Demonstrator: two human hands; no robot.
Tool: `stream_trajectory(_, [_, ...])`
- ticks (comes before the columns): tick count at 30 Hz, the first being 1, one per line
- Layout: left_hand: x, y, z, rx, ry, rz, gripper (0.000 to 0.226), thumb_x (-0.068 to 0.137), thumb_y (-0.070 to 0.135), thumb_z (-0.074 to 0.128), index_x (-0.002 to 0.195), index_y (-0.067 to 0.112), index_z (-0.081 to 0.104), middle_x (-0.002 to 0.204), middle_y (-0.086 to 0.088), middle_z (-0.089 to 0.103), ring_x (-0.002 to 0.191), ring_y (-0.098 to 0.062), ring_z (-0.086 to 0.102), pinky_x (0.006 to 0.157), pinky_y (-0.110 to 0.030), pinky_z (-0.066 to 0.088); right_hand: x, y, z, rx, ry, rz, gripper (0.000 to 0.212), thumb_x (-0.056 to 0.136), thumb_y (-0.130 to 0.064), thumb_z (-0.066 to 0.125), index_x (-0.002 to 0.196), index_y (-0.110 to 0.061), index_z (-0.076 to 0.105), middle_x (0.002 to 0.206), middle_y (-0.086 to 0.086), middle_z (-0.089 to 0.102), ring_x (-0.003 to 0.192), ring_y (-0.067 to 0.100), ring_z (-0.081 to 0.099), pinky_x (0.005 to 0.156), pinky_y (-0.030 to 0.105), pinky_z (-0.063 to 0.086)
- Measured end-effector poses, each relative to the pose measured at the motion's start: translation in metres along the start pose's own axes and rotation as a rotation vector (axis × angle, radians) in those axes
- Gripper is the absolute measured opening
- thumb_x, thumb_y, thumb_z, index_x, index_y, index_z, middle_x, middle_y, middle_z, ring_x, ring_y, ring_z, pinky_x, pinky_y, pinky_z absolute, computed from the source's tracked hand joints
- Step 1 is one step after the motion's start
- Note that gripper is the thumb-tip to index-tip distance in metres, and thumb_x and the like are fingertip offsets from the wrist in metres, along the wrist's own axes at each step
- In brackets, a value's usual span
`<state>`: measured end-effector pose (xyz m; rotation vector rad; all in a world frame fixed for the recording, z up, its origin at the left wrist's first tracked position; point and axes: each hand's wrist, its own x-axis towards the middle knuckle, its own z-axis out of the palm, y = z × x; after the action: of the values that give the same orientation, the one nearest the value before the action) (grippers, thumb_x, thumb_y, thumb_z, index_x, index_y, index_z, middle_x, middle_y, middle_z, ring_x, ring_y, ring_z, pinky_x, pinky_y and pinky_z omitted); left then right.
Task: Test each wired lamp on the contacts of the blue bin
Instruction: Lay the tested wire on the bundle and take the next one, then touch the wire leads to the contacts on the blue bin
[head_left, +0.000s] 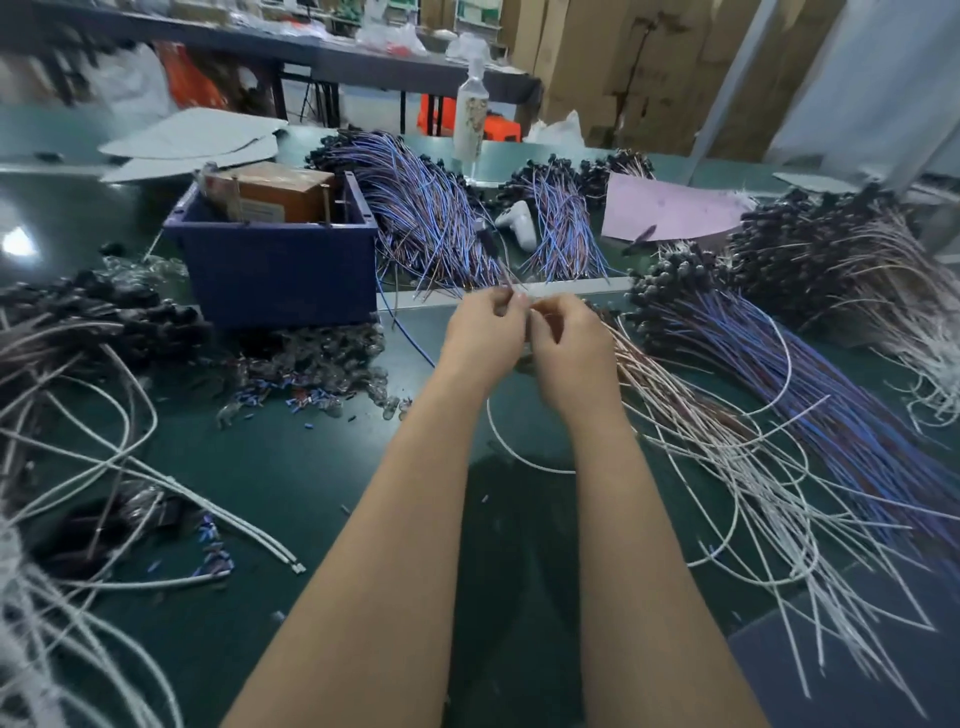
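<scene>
While the blue bin (280, 270) stands nearby, the left hand (485, 327) and right hand (569, 345) pinch 1 wired lamp (488, 239) by its leads.

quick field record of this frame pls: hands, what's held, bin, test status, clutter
left hand: pinches the leads of a wired lamp
right hand: pinches the same leads, close beside the left
lamp pose: black socket up, above the fingers, blurred
blue bin: left of the hands, brown box inside
test status: lamp apart from the bin, not on its contacts
surface: green table
clutter: blue-wired bundle on the right; bottle and pink sheet behind
</scene>
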<state>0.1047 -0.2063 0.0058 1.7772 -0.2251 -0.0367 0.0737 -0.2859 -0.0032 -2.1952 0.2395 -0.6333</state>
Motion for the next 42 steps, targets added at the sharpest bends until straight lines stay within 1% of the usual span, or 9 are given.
stream_trajectory(5, [0.014, 0.018, 0.003, -0.323, 0.131, 0.048, 0.025, 0.099, 0.015, 0.045, 0.081, 0.013, 0.061, 0.062, 0.003, 0.055, 0.053, -0.007, 0.049, 0.053, -0.021, 0.042, 0.004, 0.013, -0.024, -0.137, -0.053, -0.004, 0.02, 0.094, -0.02, 0.055, 0.098, -0.007, 0.069, 0.091, 0.012, 0.072, 0.089, 0.028, 0.065, 0.082, 0.035, 0.048])
stream_trajectory(9, [0.016, 0.03, 0.046, -0.302, -0.091, -0.069, 0.03, 0.1, 0.022, 0.046, 0.118, 0.0, 0.054, 0.087, -0.005, 0.065, 0.078, -0.014, 0.066, 0.08, -0.032, 0.056, 0.011, 0.042, -0.054, -0.354, 0.273, 0.216, 0.025, 0.097, -0.018, 0.048, 0.104, -0.006, 0.068, 0.098, 0.018, 0.069, 0.083, 0.03, 0.057, 0.066, 0.03, 0.036])
stream_trajectory(14, [0.001, 0.009, 0.088, 0.014, -0.389, -0.147, 0.027, 0.096, 0.026, 0.046, 0.08, 0.01, 0.06, 0.099, -0.016, 0.07, 0.099, -0.029, 0.067, 0.092, -0.044, 0.053, 0.007, 0.083, -0.057, -0.503, 0.024, 0.496, 0.029, 0.091, -0.007, 0.049, 0.117, -0.006, 0.062, 0.12, 0.02, 0.059, 0.106, 0.034, 0.057, 0.075, 0.031, 0.039])
stream_trajectory(17, [-0.001, -0.006, 0.095, 0.026, -0.389, -0.163, 0.028, 0.095, 0.026, 0.046, 0.078, 0.01, 0.062, 0.101, -0.018, 0.07, 0.101, -0.031, 0.065, 0.092, -0.045, 0.052, -0.003, 0.087, -0.05, -0.403, 0.149, 0.466, 0.044, 0.089, -0.004, 0.052, 0.132, -0.012, 0.052, 0.128, 0.019, 0.049, 0.099, 0.033, 0.055, 0.075, 0.031, 0.036])
stream_trajectory(22, [0.002, -0.005, 0.068, -0.19, -0.099, -0.15, 0.02, 0.092, 0.013, 0.048, 0.075, 0.019, 0.056, 0.097, -0.015, 0.069, 0.1, -0.034, 0.065, 0.092, -0.05, 0.051, -0.001, 0.052, -0.028, -0.197, 0.349, 0.22, 0.032, 0.089, -0.002, 0.046, 0.116, -0.01, 0.061, 0.12, 0.015, 0.053, 0.096, 0.028, 0.054, 0.071, 0.023, 0.032])
stream_trajectory(26, [0.001, 0.004, 0.006, -0.314, 0.243, -0.013, 0.012, 0.089, 0.006, 0.049, 0.087, 0.016, 0.055, 0.085, -0.005, 0.065, 0.084, -0.022, 0.061, 0.084, -0.033, 0.051, -0.006, -0.001, 0.015, -0.003, 0.104, 0.066, 0.017, 0.09, -0.009, 0.053, 0.102, -0.007, 0.065, 0.097, 0.009, 0.069, 0.093, 0.025, 0.062, 0.08, 0.029, 0.043])
stream_trajectory(34, [-0.027, -0.009, -0.151, -0.43, 0.73, 0.038, 0.017, 0.092, 0.006, 0.045, 0.087, 0.02, 0.053, 0.092, -0.002, 0.059, 0.081, -0.015, 0.052, 0.073, -0.029, 0.043, -0.044, -0.102, 0.131, 0.092, -0.482, -0.103, 0.033, 0.083, -0.016, 0.061, 0.053, -0.02, 0.047, 0.046, -0.01, 0.046, 0.043, 0.002, 0.045, 0.041, 0.013, 0.032])
stream_trajectory(38, [-0.04, -0.028, -0.207, -0.543, 0.894, -0.044, 0.012, 0.093, 0.007, 0.043, 0.093, 0.016, 0.052, 0.089, -0.002, 0.055, 0.076, -0.012, 0.05, 0.073, -0.026, 0.042, -0.068, -0.138, 0.188, -0.045, -0.657, -0.126, 0.009, 0.09, -0.017, 0.052, 0.086, -0.011, 0.058, 0.095, 0.01, 0.062, 0.081, 0.025, 0.05, 0.068, 0.032, 0.04])
stream_trajectory(42, [-0.049, -0.044, -0.239, -0.593, 0.995, -0.136, 0.009, 0.094, 0.011, 0.043, 0.096, 0.016, 0.051, 0.085, 0.001, 0.051, 0.071, -0.009, 0.048, 0.071, -0.026, 0.041, -0.085, -0.148, 0.221, -0.224, -0.628, -0.128, 0.025, 0.094, -0.018, 0.05, 0.115, -0.006, 0.053, 0.121, 0.015, 0.057, 0.112, 0.033, 0.053, 0.078, 0.035, 0.04])
